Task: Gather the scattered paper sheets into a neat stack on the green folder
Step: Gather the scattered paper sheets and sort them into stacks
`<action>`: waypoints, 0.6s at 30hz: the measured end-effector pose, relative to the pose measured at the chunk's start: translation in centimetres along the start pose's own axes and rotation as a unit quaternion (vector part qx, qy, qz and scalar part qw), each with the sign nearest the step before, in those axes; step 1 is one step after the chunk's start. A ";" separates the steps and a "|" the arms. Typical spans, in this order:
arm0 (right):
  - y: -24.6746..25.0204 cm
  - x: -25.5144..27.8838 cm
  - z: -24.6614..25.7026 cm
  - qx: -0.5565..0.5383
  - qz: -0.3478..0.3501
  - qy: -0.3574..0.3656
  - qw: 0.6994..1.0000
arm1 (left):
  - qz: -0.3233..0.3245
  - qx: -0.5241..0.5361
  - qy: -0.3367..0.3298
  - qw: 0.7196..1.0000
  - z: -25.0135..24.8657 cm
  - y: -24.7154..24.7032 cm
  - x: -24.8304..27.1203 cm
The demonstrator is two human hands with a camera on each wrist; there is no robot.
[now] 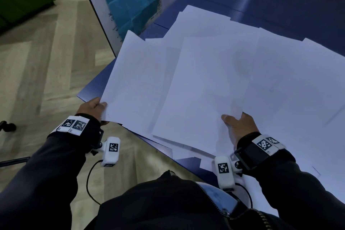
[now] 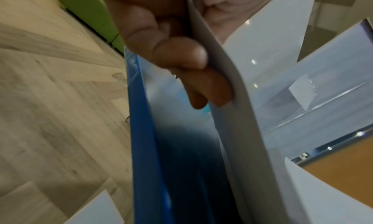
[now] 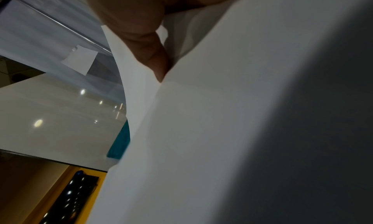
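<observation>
With the left hand (image 1: 93,107) pinching the sheets' (image 1: 214,80) near-left corner and the right hand (image 1: 239,127) gripping their near edge, square them before stacking.

White sheets (image 1: 214,73) lie fanned and overlapping on a blue surface (image 1: 280,5), corners pointing every which way, not squared up. The near-left corner of the bundle is lifted and curls up off the surface, its edge bowed (image 2: 238,99). More sheets (image 1: 332,136) spread flat to the right. No green folder can be made out beneath them.
</observation>
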State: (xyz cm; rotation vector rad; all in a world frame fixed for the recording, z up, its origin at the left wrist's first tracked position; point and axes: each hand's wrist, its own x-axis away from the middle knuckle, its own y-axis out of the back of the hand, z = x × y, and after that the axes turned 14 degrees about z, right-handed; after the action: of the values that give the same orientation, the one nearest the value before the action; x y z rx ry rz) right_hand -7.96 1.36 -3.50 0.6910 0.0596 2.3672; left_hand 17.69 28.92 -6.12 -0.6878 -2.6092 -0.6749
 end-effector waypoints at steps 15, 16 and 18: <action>0.7 1.0 1.5 -0.021 0.012 0.011 1.000 | -0.102 0.127 -0.059 0.985 0.5 7.1 0.3; 0.7 0.9 1.3 -0.032 0.015 0.010 0.999 | -0.127 0.138 -0.056 0.981 0.6 8.1 0.0; 0.6 0.7 1.1 -0.049 0.017 0.012 0.999 | -0.167 0.165 -0.055 0.970 0.4 9.7 -0.4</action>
State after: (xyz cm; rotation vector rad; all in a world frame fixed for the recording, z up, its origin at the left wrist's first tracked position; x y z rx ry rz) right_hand -8.23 1.12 -2.09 0.6224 -0.0583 2.3940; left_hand 23.10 36.46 -3.17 -0.1905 -2.8745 -0.2807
